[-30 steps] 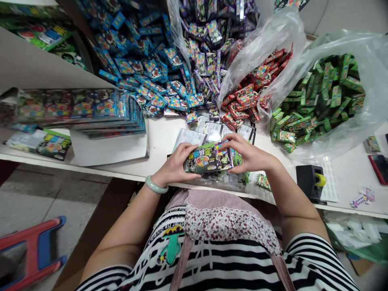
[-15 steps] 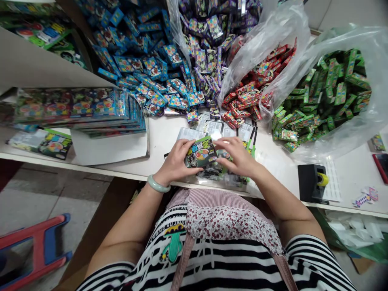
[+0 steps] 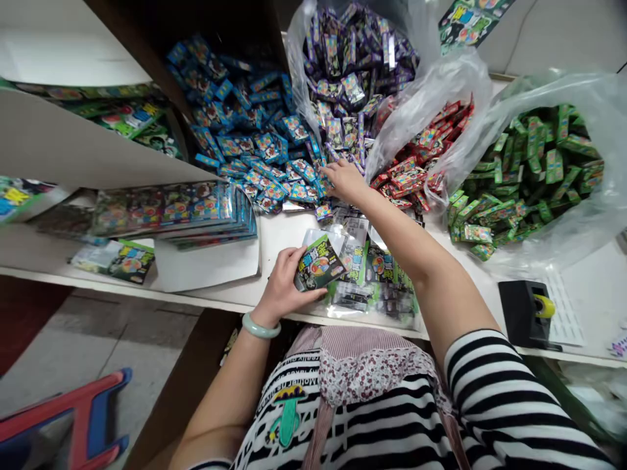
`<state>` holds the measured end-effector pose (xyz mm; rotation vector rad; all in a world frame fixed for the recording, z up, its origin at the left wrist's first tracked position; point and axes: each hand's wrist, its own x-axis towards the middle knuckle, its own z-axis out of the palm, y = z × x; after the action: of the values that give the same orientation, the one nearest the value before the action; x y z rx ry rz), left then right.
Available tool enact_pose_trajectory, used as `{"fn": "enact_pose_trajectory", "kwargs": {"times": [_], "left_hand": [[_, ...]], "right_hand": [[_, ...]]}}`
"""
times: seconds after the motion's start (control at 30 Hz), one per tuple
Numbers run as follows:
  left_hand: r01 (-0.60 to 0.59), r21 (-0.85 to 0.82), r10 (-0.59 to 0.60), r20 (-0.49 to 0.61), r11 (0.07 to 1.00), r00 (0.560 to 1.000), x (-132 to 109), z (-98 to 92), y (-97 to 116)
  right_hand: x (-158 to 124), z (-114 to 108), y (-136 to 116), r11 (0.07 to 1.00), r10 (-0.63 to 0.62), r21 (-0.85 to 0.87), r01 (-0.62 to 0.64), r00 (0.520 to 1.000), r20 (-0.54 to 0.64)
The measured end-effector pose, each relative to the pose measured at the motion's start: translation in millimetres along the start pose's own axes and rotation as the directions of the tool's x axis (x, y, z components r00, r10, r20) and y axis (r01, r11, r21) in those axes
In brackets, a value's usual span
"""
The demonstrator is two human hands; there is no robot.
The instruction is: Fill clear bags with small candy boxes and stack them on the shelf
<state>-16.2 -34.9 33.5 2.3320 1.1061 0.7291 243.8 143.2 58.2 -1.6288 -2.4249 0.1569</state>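
My left hand is closed on a black and green printed packet, gripping its left side just above the table's front edge. My right hand reaches forward with its fingers stretched out. Its fingertips are at the border between a heap of small blue boxes and a heap of small purple boxes; whether they touch a box I cannot tell. Below the right forearm, several more printed packets lie spread on the table, some with clear plastic parts.
Clear plastic bags hold small red boxes and small green boxes on the right. A black tape dispenser stands near the front edge. On the left is a stack of printed sheets. A red and blue stool is on the floor.
My right hand has left the packet and moved forward to the blue and purple boxes. My left hand still holds the packet. The view has shifted.
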Motion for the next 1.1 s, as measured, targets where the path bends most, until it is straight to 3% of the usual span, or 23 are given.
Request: {"fn": "enact_pose_trajectory", "kwargs": {"times": [0.13,0.23,0.3,0.4,0.47,0.53,0.63,0.77,0.87,1.1], "left_hand": [[0.017,0.020,-0.017,-0.015,1.000,1.000,-3.4,-4.1,-5.8],[0.022,0.035,-0.021,-0.026,0.999,0.999,-3.6,-6.5,-10.6],[0.025,0.039,-0.024,-0.042,0.999,0.999,-2.6,-7.0,-13.3],[0.049,0.046,-0.045,-0.092,0.998,0.995,0.8,-5.0,-14.9],[0.053,0.050,-0.047,-0.116,0.997,0.992,4.4,-1.8,-13.0],[0.029,0.049,-0.024,-0.103,0.998,0.994,8.9,2.6,-8.4],[-0.031,0.047,0.033,-0.034,0.998,0.999,15.0,10.1,1.7],[-0.085,0.056,0.085,-0.003,0.995,0.996,18.6,17.0,14.6],[-0.099,0.055,0.098,0.016,0.994,0.995,17.8,18.0,21.3],[-0.094,0.044,0.093,0.033,0.995,0.995,15.0,16.6,29.4]], "right_hand": [[24.3,-7.8,6.8,0.995,-0.072,-0.060,0.077,0.994,0.088],[10.6,-14.9,12.2,0.985,-0.019,0.170,0.016,1.000,0.017],[-14.5,-20.1,12.4,0.899,0.099,0.432,-0.073,0.994,-0.038],[-69.9,-29.9,4.1,0.635,0.259,0.761,-0.129,0.965,-0.052],[-109.7,-36.1,-7.0,0.504,0.330,0.854,-0.127,0.943,-0.054],[-144.1,-39.6,-20.8,0.450,0.391,0.889,-0.089,0.914,-0.106],[-179.5,-39.2,-39.6,0.438,0.447,0.897,-0.065,0.881,-0.154],[-204.6,-38.4,-49.7,0.473,0.386,0.862,-0.185,0.923,-0.014],[-215.1,-42.4,-50.1,0.536,0.338,0.809,-0.241,0.940,0.056],[-222.2,-56.2,-53.4,0.576,0.341,0.783,-0.237,0.940,0.034]]}}
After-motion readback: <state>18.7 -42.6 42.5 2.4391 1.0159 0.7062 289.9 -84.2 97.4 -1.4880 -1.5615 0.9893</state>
